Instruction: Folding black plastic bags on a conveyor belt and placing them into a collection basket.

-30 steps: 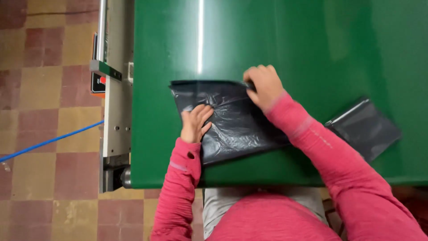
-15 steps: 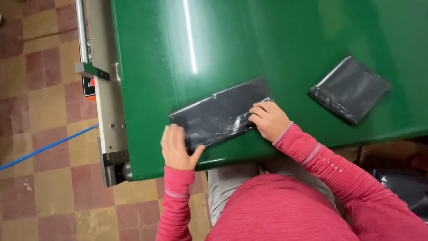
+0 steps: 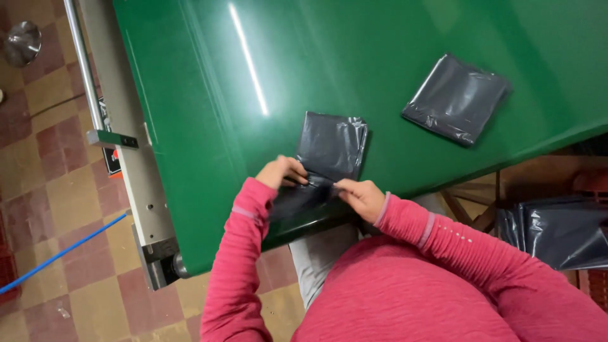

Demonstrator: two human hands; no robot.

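Closest to the person's body, at the near edge of the green table (image 3: pixel 209 95), both hands meet over a dark grey plastic bag (image 3: pixel 329 152) that is already folded down to a small rectangle. On one side the left hand (image 3: pixel 283 172) has its fingers curled and pinched onto the bag's near flap; on the other the right hand (image 3: pixel 360 196) is closed the same way, fingertips pressing the plastic, with a pink sleeve running back to the shoulder. Gripping the flap from both ends like that seems to keep the slippery film taut and square, while the rest of the bag lies flat on the tabletop just beyond the knuckles, so the table carries its weight.

Farther out and to the right, well apart from the hands, a second folded bag (image 3: pixel 457 98) lies alone, tilted, looking like a finished piece set aside. Below the table's right edge sits a stack of similar dark bags (image 3: pixel 557 231). Off to the left, a metal rail (image 3: pixel 120 139) runs along the table's side above the checkered tile floor (image 3: pixel 44 177), where a blue cord (image 3: pixel 57 256) crosses.
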